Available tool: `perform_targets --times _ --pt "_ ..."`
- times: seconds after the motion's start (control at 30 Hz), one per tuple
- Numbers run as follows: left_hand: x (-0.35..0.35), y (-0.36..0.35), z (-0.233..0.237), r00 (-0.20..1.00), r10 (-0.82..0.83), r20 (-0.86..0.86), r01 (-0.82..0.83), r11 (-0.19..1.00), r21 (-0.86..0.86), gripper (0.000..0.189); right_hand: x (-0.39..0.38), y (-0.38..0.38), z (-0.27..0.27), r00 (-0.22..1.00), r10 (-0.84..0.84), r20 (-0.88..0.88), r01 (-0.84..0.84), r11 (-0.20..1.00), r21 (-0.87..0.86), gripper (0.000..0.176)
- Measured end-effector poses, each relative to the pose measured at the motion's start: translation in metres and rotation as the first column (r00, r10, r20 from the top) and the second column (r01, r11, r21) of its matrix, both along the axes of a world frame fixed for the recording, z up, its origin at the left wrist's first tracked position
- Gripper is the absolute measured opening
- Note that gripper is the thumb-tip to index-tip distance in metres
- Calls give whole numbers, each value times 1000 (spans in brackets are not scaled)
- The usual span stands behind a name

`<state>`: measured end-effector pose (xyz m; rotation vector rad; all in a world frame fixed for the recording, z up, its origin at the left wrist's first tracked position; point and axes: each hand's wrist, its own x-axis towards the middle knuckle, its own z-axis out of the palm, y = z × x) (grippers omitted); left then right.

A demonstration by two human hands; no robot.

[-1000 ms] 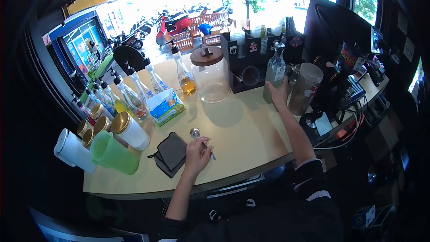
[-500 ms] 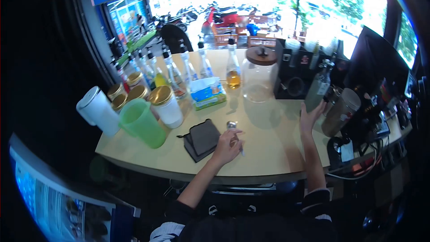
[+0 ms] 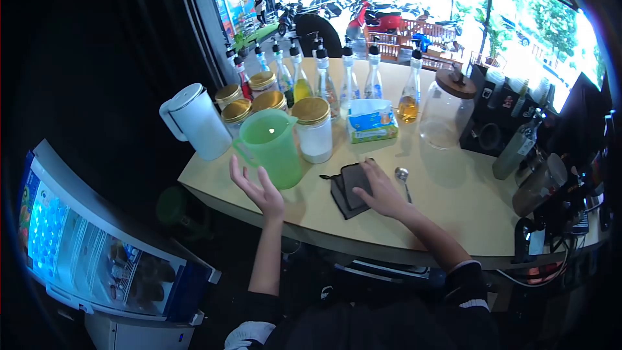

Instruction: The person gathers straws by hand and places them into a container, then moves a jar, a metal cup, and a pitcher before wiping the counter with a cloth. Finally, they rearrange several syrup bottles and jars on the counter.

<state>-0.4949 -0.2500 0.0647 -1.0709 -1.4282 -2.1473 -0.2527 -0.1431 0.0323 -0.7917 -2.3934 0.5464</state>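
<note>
My left hand [image 3: 260, 196] is raised at the front of the green plastic pitcher [image 3: 275, 159], palm up, fingers spread and holding nothing. The fingers overlap the pitcher's handle side in this view. Over the folded dark grey cloth [image 3: 348, 202] reaches my right hand [image 3: 383, 194], its thumb apart from the fingers and fingertips at the cloth's upper edge. A metal spoon [image 3: 402, 175] lies on the table just right of that hand. Behind the pitcher stands a jar of white powder [image 3: 315, 142] with a gold lid.
A white jug [image 3: 197, 126] stands at the table's left end. Pump bottles [image 3: 348, 81] line the back, near a tissue pack [image 3: 372, 131]. Right of them are a wooden-lidded glass jar [image 3: 446, 120], a swing-top bottle [image 3: 515, 149] and a dark cup [image 3: 539, 185]. A display fridge [image 3: 110, 253] is at lower left.
The view has turned left. My left hand has left the spoon and moved to the pitcher. My right hand has let go of the swing-top bottle and come over to the cloth.
</note>
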Motion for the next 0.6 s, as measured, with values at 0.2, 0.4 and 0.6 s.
perform_targets --times 0.2,0.4,0.6 --pt "-91 17 -2 967 -197 160 220 965 -143 35 -51 0 -31 943 -76 323 44 993 107 62" --pt "-136 36 -1 848 -468 249 513 844 -157 32 -51 -5 -31 964 -102 247 53 979 196 57" --pt "-122 46 2 746 -533 399 598 800 -49 32 -51 -8 -31 968 -126 219 76 972 222 55"
